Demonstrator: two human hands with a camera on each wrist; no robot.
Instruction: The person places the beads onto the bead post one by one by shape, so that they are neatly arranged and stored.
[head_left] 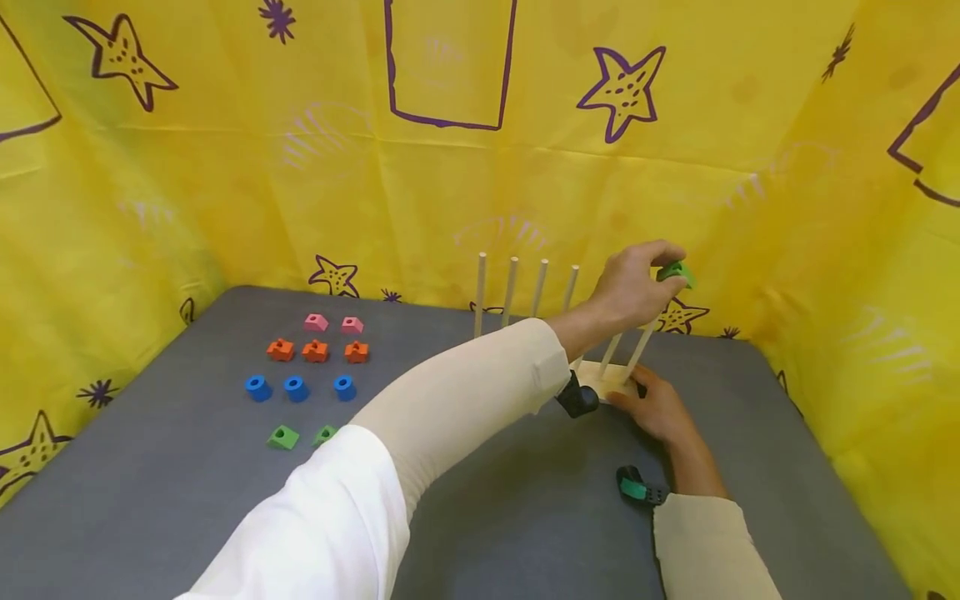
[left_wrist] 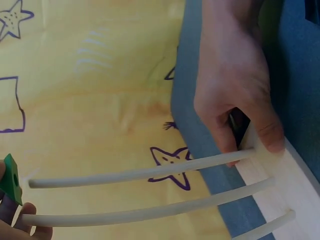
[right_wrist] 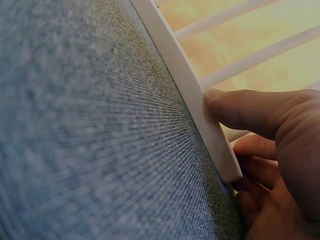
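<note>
My left hand (head_left: pixel 633 283) pinches a green block (head_left: pixel 677 273) with a hole through it, held up near the tops of the pegs at the rack's right end. In the left wrist view the block (left_wrist: pixel 12 181) is close to the tip of the end peg (left_wrist: pixel 125 172), and a finger overlaps the neighbouring peg's tip. The rack has a pale wooden base (head_left: pixel 598 379) with several upright bare pegs (head_left: pixel 480 296). My right hand (head_left: pixel 662 408) grips the base's right end, its thumb (right_wrist: pixel 245 110) on top and its fingers around the end.
To the left, loose blocks lie in rows on the grey table (head_left: pixel 480 525): pink (head_left: pixel 316 322), orange (head_left: pixel 316 352), blue cylinders (head_left: pixel 296 388) and green (head_left: pixel 283 437). My left sleeve partly covers one green block. A yellow patterned cloth (head_left: pixel 450 183) stands behind and at both sides.
</note>
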